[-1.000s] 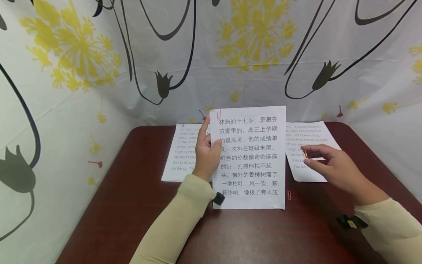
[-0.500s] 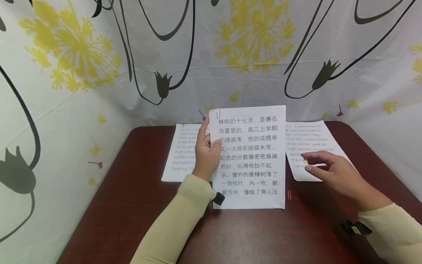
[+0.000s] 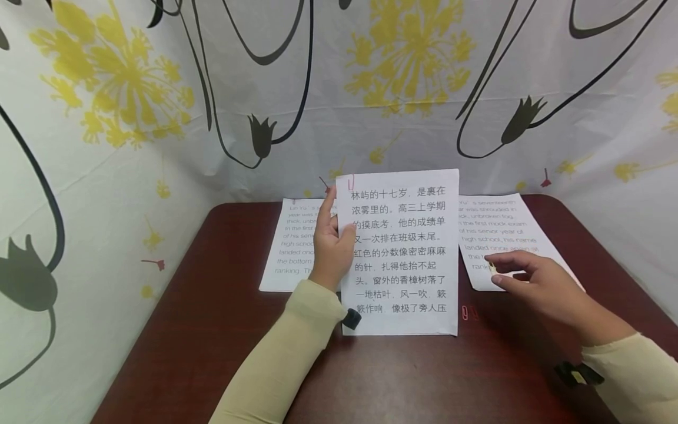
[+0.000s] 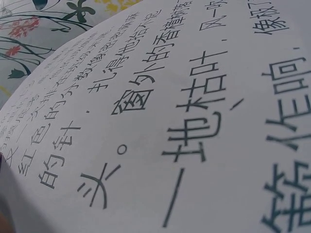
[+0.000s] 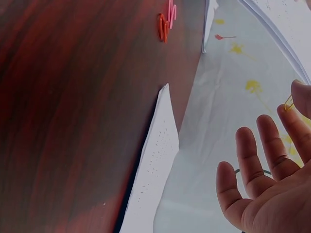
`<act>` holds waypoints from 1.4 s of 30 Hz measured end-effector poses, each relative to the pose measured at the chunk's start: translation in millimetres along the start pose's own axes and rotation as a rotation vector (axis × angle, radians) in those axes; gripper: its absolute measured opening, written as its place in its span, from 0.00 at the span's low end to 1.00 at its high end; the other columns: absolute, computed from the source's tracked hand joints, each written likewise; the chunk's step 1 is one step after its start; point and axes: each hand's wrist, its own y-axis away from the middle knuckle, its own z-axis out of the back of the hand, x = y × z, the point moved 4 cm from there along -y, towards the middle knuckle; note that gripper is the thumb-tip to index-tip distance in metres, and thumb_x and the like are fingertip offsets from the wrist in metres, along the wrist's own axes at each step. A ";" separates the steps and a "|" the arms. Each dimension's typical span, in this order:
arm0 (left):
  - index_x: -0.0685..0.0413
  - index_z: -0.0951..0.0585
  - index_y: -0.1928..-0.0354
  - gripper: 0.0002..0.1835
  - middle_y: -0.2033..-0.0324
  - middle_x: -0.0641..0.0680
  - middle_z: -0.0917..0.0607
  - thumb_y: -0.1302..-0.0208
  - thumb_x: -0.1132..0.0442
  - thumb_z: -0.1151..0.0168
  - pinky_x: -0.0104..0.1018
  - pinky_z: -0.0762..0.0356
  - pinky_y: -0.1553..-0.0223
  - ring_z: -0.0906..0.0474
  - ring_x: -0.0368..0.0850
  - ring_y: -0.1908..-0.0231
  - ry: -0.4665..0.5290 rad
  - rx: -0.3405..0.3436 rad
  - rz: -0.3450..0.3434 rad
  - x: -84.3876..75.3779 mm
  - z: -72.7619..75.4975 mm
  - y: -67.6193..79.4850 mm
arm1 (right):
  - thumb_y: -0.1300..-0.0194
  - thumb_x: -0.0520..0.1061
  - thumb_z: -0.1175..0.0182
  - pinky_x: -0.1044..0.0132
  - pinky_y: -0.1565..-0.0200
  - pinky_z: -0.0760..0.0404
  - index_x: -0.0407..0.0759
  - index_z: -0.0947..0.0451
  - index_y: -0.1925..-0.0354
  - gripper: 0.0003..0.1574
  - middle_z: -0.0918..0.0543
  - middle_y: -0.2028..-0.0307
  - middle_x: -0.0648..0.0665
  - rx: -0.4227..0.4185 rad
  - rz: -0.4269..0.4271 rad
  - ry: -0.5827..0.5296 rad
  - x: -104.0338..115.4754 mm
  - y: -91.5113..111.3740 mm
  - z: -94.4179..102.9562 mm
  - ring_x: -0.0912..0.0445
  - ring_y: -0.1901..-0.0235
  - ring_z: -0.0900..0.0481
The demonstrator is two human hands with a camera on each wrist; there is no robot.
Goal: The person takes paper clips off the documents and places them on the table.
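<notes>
With the left hand [image 3: 333, 244] gripping the paper stack [image 3: 401, 259] at its 9 o'clock edge and the right hand [image 3: 551, 291] pinching a yellow clip [image 3: 492, 268] off its 3 o'clock edge, scant fingertip contact could let the yellow clip slip

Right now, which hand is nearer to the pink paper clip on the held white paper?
Left. The left hand grips the paper below the clip; the right hand is past the paper's opposite edge.
</notes>
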 end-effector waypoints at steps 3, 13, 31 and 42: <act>0.09 0.46 0.21 0.47 0.56 0.55 0.11 0.25 0.72 0.49 0.34 0.21 0.81 0.12 0.49 0.74 0.001 -0.001 0.000 0.0 0.0 0.1 | 0.36 0.34 0.28 0.81 0.59 0.19 0.35 0.15 0.43 0.23 0.18 0.51 0.70 -0.006 0.039 -0.006 -0.4 1.1 -2.3 0.74 0.58 0.19; 0.08 0.46 0.21 0.48 0.58 0.56 0.11 0.25 0.72 0.48 0.36 0.17 0.79 0.12 0.49 0.74 -0.001 -0.004 0.007 -0.2 0.0 -0.2 | 0.36 0.35 0.27 0.80 0.60 0.18 0.38 0.15 0.42 0.23 0.13 0.50 0.49 0.031 0.029 0.021 -2.4 5.5 -7.4 0.74 0.57 0.19; 0.08 0.46 0.21 0.47 0.57 0.55 0.10 0.25 0.72 0.48 0.35 0.19 0.81 0.12 0.49 0.74 -0.004 -0.001 0.007 -1.9 0.6 -0.2 | 0.39 0.34 0.25 0.75 0.63 0.18 0.37 0.14 0.46 0.22 0.12 0.54 0.40 0.064 0.056 0.052 -9.6 13.5 -16.5 0.70 0.63 0.18; 0.08 0.46 0.21 0.47 0.56 0.55 0.11 0.24 0.71 0.48 0.36 0.16 0.78 0.11 0.50 0.72 0.012 0.012 0.014 -0.9 0.2 -0.1 | 0.41 0.33 0.25 0.77 0.63 0.21 0.37 0.13 0.48 0.21 0.12 0.58 0.46 0.071 0.066 0.039 -13.0 17.0 -22.6 0.70 0.63 0.20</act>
